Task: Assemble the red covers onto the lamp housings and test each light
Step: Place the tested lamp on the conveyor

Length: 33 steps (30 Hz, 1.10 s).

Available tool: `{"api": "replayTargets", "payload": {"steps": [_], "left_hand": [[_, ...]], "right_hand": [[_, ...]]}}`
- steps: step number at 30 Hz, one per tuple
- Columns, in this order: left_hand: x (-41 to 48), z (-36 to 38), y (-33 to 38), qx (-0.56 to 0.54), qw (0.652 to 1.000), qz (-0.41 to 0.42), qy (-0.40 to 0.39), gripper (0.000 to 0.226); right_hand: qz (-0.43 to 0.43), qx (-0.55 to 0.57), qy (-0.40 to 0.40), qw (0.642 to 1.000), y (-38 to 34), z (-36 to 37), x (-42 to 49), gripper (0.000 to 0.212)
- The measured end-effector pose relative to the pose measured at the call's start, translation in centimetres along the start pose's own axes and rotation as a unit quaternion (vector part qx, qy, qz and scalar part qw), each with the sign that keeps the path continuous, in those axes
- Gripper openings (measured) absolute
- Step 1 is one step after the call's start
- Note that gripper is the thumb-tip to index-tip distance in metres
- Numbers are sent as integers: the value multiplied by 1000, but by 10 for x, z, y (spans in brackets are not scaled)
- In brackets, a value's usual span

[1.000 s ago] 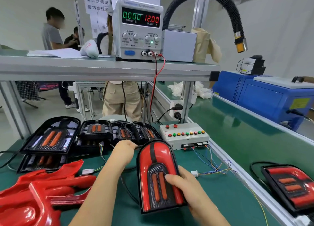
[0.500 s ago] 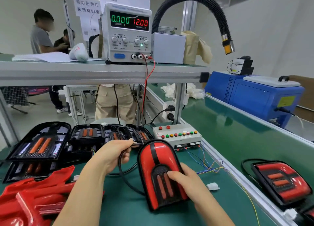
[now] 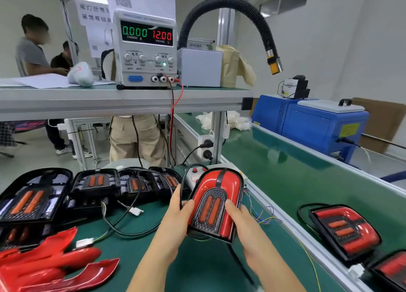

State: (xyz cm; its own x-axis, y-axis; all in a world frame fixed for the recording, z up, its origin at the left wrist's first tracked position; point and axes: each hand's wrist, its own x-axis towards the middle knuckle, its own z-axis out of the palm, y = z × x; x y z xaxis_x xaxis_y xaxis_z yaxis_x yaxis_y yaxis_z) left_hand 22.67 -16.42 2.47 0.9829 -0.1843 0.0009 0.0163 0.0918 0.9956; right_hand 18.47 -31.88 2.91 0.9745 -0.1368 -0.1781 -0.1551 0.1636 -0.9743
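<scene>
Over green surface (image 3: 197, 269), head view: assembled lamp (image 3: 216, 203) raised between both hands, tilted, red cover facing camera, rounded end up. Left hand (image 3: 179, 212) on lamp's left edge, fingers wrapped round the side, thumb on front, black cable (image 3: 131, 206) looped past its fingertips. Right hand (image 3: 239, 219) on lamp's right edge, thumb pressed on front beside the two orange strips, remaining fingers hidden behind the lamp. Both hands closed on lamp. Orange strips unlit. Behind lamp, partly hidden: white control box (image 3: 193, 175) with red button. Left of hands: row of open black housings (image 3: 96, 184) without covers, orange strips showing, wires trailing to white connector (image 3: 135, 210). Near left, bottom: pile of loose red covers (image 3: 50, 263). Right, on conveyor belt (image 3: 307, 182): finished lamp (image 3: 345, 230) lying flat, another partly cut off at frame corner. On shelf above: power supply (image 3: 147, 50), display reading 0.000 and 12.00, red lead (image 3: 172, 116) hanging down. Blue machine (image 3: 312, 122) beyond belt. Black hose (image 3: 237, 8) arching over shelf. People standing in background, left.
</scene>
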Motion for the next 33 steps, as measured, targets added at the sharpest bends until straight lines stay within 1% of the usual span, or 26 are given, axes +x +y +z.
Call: {"api": "replayTargets", "payload": {"steps": [2,4,6,8,10,11,15,20,23,25,27,30,33], "left_hand": [[6,6,5,17,1000,-2,0,48],[11,14,12,18,1000,12,-6,43],[14,23,18,-3,1000,16,3,37],[14,29,22,-11,1000,7,-5,36],[9,33,20,-14,1000,-13,-1,30],[5,33,18,-13,1000,-24,2,31],[-7,27,-2,8,998,-63,8,20],[-17,16,-29,6,993,-113,30,20],[-20,12,-42,-1,990,-138,39,22],[-21,10,-47,-13,988,-147,44,22],[-21,9,-47,-22,988,-147,47,21],[-22,8,-47,-27,989,-141,47,21],[-22,8,-48,-29,989,-141,46,22]], "right_hand": [[20,35,-13,999,-4,-5,-1,34],[35,120,-6,992,-9,-9,0,36],[36,192,25,980,-18,-15,6,40],[18,227,68,971,-30,-23,16,42],[-16,239,113,964,-46,-33,27,42],[-27,245,135,960,-56,-39,33,40],[-51,244,213,945,-91,-67,61,31],[-74,244,251,934,-115,-106,85,28],[-79,249,264,928,-119,-131,91,31],[-70,250,277,925,-116,-148,94,36],[-42,247,289,924,-109,-164,96,44],[4,243,302,922,-91,-179,99,47],[19,247,315,916,-76,-186,102,51]]}}
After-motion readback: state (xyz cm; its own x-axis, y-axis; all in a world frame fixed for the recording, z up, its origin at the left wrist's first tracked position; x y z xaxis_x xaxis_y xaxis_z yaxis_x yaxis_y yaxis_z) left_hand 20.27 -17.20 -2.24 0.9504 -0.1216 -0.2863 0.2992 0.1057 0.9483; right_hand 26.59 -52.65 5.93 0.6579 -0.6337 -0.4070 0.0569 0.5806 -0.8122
